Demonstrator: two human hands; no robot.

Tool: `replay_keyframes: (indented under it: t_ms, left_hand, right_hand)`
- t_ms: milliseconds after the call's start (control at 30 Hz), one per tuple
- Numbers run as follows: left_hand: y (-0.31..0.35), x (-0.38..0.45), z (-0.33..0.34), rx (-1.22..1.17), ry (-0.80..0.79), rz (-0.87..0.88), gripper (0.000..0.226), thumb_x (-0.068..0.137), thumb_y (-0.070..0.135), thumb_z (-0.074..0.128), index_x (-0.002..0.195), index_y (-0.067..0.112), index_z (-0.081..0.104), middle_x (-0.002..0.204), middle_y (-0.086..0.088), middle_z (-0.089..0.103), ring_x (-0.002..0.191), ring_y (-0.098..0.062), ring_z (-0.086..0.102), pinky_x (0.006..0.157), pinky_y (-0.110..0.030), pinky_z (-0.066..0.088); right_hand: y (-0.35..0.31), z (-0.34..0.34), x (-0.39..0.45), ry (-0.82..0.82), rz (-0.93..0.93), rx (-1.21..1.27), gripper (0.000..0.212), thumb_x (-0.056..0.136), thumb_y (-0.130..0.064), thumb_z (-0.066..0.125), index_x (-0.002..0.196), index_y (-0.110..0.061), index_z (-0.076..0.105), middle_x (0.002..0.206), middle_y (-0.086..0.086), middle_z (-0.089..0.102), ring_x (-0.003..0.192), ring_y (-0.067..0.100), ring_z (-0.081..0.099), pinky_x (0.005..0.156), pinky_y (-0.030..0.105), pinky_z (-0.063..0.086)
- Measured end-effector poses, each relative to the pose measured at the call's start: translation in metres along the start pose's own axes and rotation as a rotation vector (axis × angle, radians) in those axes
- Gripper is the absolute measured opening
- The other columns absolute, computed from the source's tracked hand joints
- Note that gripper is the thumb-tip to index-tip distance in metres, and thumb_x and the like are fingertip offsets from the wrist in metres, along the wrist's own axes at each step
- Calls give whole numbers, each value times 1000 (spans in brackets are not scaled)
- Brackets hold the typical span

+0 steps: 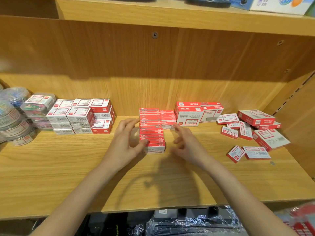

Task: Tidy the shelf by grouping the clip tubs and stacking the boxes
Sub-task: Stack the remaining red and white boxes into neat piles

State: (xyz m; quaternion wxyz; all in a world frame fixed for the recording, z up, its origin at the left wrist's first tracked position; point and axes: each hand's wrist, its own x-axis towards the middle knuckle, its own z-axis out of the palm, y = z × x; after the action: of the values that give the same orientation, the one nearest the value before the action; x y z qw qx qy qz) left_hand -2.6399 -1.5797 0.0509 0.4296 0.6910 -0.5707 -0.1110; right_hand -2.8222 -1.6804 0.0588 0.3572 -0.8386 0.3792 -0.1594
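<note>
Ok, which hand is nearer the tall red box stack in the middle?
Left. The left hand touches the tall red box stack on its left side; the right hand hovers just right of it, apart.

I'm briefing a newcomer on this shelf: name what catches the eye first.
The tall stack of flat red cardboard boxes at the shelf's centre stands out, with the left hand touching its left side and the right hand open just right of it. To the right, loose red-and-white boxes lie scattered; at far left stand clear plastic clip tubs.

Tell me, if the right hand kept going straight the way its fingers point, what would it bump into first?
Probably the short stack of red boxes just beyond the right hand's fingertips, beside the tall red stack. Depth is hard to judge.
</note>
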Motion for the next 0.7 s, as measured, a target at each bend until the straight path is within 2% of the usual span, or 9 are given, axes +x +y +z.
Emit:
replay_keyframes:
  t_ms: [67,100,167,233,300,400,467,600,700]
  left_hand:
    - [14,4,3,20,49,70,48,83,17,63,128,14,47,118,8,38,108,-7,44,97,-24,36]
    - [23,6,9,30,42,102,44,85,13,60,127,13,48,117,8,38,106,-4,43,96,-19,35]
    - [39,9,27,44,-3,180,40,85,14,54,124,11,50,115,6,40,102,-1,42,91,-5,29]
    - [53,10,50,7,-81,232,38,84,10,52,122,9,52,113,3,43,95,0,45,85,1,28]
    - [65,12,75,-37,-148,228,35,87,7,54,121,11,51,111,4,44,93,-5,49,81,-2,33]
    - [81,19,111,-36,-224,218,35,87,21,49,121,11,51,111,2,46,94,-8,51,81,-12,36]
    - [89,24,134,-13,-326,209,48,83,38,48,122,11,52,114,-4,50,97,-11,50,84,-18,36]
    - [101,27,177,101,-497,154,80,65,70,42,130,25,48,124,-1,47,114,-16,41,99,-34,35]
    - [106,27,196,185,-481,119,75,65,71,43,130,32,47,124,5,44,112,-11,33,99,-36,32]
  right_hand:
    - [15,-29,-9,84,41,0,57,83,-10,65,135,-15,41,122,5,45,95,16,53,78,20,44]
    - [24,-46,-16,126,58,1,47,84,-10,63,129,-14,48,121,7,50,95,17,54,78,19,44]
    - [47,-80,-31,208,75,-57,32,87,-9,59,119,-11,57,118,6,56,95,15,54,73,13,42]
    - [71,-110,-48,250,114,-205,27,87,-4,57,113,-10,61,115,5,59,97,16,54,70,15,39]
    - [94,-133,-63,208,182,-354,31,84,1,58,112,-11,62,115,5,61,101,20,54,68,18,38]
    - [123,-147,-79,12,215,-594,40,86,-8,55,125,-18,53,128,3,54,114,22,42,87,28,36]
    - [137,-143,-84,-37,169,-669,43,87,-15,54,129,-21,46,132,1,48,118,21,35,97,32,32]
    - [144,-149,-75,-66,12,-459,41,83,-25,64,122,-22,53,127,0,50,117,15,40,94,24,32]
    - [149,-164,-55,34,-2,-396,43,85,-27,64,125,-20,53,131,0,51,118,18,45,95,26,34]
